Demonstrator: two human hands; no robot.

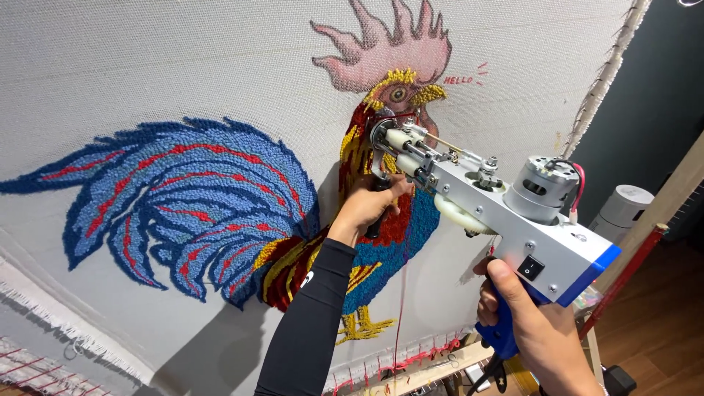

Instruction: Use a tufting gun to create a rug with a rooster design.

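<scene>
A grey and blue tufting gun point(506, 220) points its front end at a white cloth point(147, 59) stretched on a frame. A tufted rooster point(220, 198) in blue, red and yellow fills the cloth, with a pink drawn comb above. My left hand point(367, 205), in a black sleeve, grips the gun's black front handle close to the rooster's chest. My right hand point(524, 323) holds the blue rear grip below the motor. A red yarn strand point(400, 308) hangs down in front of the cloth.
The wooden frame edge point(664, 213) runs down the right side, with a red bar beside it. A white cylinder point(620, 209) stands on the wooden floor at the right. Red yarn ends hang along the cloth's lower edge point(411, 359).
</scene>
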